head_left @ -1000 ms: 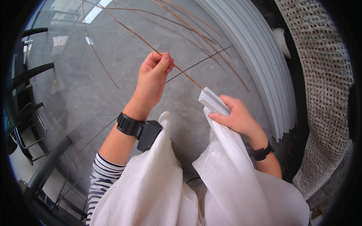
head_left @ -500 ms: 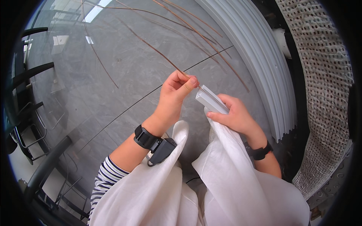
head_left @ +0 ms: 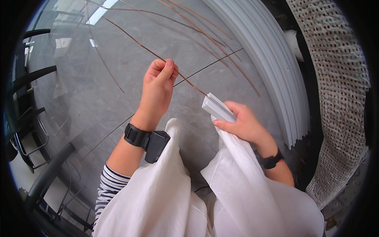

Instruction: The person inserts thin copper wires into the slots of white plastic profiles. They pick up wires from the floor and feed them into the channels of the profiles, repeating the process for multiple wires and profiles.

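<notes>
Between thumb and fingers of my left hand (head_left: 161, 79) is pinched a thin brown strip (head_left: 192, 85). It slants from the upper left down to the open end of a white plastic profile (head_left: 217, 107), where its lower end meets the profile's groove. How far it runs inside cannot be seen. My right hand (head_left: 248, 123) grips that profile from the right, thumb on the near side and fingers beyond it. The profile's rear part is hidden by the hand and my white clothing (head_left: 256, 177).
Several loose brown strips (head_left: 200, 31) lie on the grey tiled floor (head_left: 130, 75) ahead. A bundle of long pale profiles (head_left: 260, 59) curves along the right, beside a perforated white fabric (head_left: 331, 75). Black-framed chairs (head_left: 51, 173) stand at the left.
My left hand has moved up and left, away from the profile's end, and a longer length of the strip shows between them. The right hand and profile have shifted slightly.
</notes>
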Available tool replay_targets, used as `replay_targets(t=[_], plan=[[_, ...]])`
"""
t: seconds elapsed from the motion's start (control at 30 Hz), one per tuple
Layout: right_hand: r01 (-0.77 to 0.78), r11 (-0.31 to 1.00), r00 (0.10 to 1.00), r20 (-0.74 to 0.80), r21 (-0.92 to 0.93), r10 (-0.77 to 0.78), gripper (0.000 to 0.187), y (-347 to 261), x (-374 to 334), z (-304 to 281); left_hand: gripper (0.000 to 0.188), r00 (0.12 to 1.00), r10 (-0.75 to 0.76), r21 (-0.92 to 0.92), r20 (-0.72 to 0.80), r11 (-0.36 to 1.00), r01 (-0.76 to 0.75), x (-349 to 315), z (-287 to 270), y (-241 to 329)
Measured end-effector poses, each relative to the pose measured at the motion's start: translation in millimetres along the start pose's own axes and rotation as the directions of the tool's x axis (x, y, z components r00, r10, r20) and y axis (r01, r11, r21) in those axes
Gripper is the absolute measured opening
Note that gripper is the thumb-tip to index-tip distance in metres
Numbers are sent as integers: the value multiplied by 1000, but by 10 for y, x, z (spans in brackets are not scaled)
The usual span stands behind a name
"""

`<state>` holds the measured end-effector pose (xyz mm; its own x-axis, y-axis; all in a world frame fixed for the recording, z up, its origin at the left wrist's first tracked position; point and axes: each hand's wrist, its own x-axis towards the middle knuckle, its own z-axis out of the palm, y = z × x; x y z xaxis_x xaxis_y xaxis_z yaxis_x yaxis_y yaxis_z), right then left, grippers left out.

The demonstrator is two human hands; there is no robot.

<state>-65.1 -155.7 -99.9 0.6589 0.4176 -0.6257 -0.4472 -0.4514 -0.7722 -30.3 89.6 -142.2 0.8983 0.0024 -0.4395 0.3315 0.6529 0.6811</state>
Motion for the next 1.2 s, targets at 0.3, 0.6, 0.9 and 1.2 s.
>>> replay_targets(t=[0.3, 0.6, 0.9, 1.2], plan=[[11, 1000, 1000, 0, -5, -11, 39, -34, 8, 38, 16, 1000, -13, 16, -5, 1000, 13, -216, 179, -270], [17, 1000, 1000, 3, -4, -17, 38, -3, 14, 20, 18, 1000, -22, 38, -9, 999, 23, -292, 245, -316], [30, 999, 999, -18, 17, -30, 38, -40, 51, 68, 15, 998, -54, 124, -12, 991, 55, -411, 271, -379], [-7, 1000, 1000, 1, 25, 7, 39, -44, 47, 79, 16, 999, 31, 67, 32, 997, -33, -131, -70, 33]])
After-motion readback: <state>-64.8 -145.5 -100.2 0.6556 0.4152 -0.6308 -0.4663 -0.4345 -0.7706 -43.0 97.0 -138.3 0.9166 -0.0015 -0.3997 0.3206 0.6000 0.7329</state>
